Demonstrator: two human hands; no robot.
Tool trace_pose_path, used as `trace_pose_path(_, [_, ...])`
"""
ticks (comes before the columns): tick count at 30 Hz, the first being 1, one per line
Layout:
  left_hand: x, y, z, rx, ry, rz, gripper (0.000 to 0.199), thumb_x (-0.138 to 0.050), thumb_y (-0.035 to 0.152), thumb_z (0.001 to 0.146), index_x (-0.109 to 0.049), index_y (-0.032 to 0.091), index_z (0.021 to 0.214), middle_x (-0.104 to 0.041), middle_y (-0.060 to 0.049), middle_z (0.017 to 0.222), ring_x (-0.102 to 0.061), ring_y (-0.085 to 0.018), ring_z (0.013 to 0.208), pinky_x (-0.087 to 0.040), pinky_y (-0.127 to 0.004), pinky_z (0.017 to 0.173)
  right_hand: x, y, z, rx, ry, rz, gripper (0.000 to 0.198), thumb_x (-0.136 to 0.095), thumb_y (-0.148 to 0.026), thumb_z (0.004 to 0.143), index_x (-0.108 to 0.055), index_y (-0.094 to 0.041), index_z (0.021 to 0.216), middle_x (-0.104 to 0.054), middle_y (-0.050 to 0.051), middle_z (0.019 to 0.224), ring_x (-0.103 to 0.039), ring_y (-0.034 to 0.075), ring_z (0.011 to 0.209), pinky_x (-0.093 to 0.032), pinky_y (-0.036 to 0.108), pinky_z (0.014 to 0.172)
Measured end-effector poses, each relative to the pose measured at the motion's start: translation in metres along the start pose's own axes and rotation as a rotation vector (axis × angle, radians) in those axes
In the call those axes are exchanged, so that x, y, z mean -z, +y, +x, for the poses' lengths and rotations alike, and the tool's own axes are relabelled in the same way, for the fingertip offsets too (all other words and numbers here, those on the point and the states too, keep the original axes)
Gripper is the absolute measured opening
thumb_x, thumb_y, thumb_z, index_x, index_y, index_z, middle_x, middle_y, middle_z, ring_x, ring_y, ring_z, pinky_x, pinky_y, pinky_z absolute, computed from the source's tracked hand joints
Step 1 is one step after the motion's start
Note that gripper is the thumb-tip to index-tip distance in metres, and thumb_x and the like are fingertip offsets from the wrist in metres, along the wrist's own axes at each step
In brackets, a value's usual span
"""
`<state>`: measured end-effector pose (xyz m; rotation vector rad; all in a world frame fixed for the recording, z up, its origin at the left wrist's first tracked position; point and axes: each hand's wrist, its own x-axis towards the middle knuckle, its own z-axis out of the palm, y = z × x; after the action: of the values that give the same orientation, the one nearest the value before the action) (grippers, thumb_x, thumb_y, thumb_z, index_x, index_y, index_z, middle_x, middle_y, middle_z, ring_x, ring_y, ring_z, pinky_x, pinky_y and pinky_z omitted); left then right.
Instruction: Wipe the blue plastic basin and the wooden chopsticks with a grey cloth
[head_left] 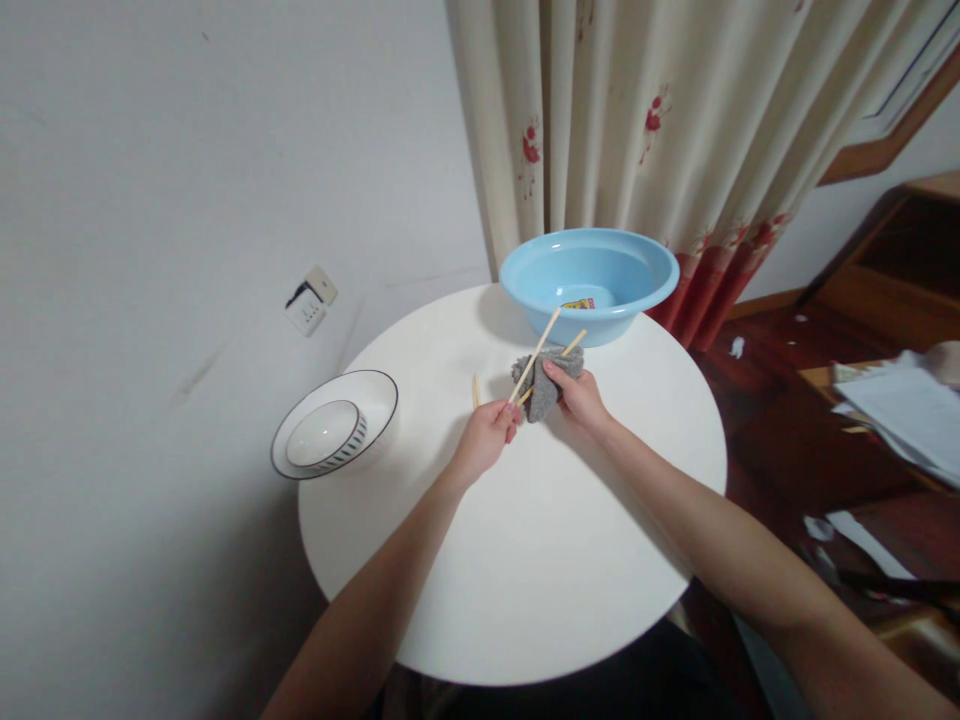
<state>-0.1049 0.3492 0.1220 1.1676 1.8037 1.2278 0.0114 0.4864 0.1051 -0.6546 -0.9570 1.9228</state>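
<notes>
My left hand (487, 436) is closed around the near ends of a pair of chopsticks (537, 352), which slant up and to the right over the table. A grey cloth (543, 398) is gripped in my right hand (579, 394), its thumb pressing on top. One chopstick passes through or behind the folded cloth, its far tip sticking out beyond; the other lies in front of it. Just beyond my left hand, more chopsticks (475, 391) rest on the table, partly hidden by the hand.
A light blue basin (517, 290) stands at the table's far edge. On the left, a large white bowl (382, 400) holds a smaller striped bowl (324, 432). The round white table (480, 590) adjoins a wall with a socket (306, 311). Behind hangs a curtain (622, 120); papers (915, 410) lie right.
</notes>
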Motion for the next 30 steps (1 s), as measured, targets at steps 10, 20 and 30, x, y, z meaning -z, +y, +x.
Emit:
trace_pose_path(10, [0.001,-0.001,-0.003,0.029,-0.035,0.045,0.036,-0.045,0.050,0.093,-0.053,0.021,0.072,-0.044,0.005,0.049,-0.034,-0.011,0.046,-0.023,-0.026,0.049,0.023,-0.027,0.030,0.129,0.264,0.158,0.041,-0.093,-0.031,0.064,-0.075,-0.020,0.099,-0.081,0.006,0.106,-0.076,0.024,0.097,-0.066,0.035,0.079])
trace_pose_path(20, [0.003,-0.004,-0.003,0.031,-0.018,0.048,0.039,-0.048,0.054,0.092,-0.054,0.021,0.073,-0.044,0.006,0.050,-0.033,-0.011,0.045,-0.022,-0.026,0.048,0.020,-0.023,0.023,0.142,0.196,0.156,0.043,-0.091,-0.037,0.068,-0.074,-0.022,0.103,-0.080,0.006,0.114,-0.075,0.023,0.104,-0.065,0.034,0.085])
trace_pose_path(30, [0.003,-0.003,-0.001,0.022,-0.011,0.030,0.042,-0.047,0.058,0.092,-0.053,0.021,0.073,-0.044,0.005,0.051,-0.034,-0.011,0.047,-0.022,-0.026,0.050,0.000,0.002,-0.001,0.011,0.007,-0.001,0.046,-0.094,-0.047,0.063,-0.077,-0.019,0.094,-0.082,0.007,0.099,-0.077,0.026,0.093,-0.062,0.039,0.084])
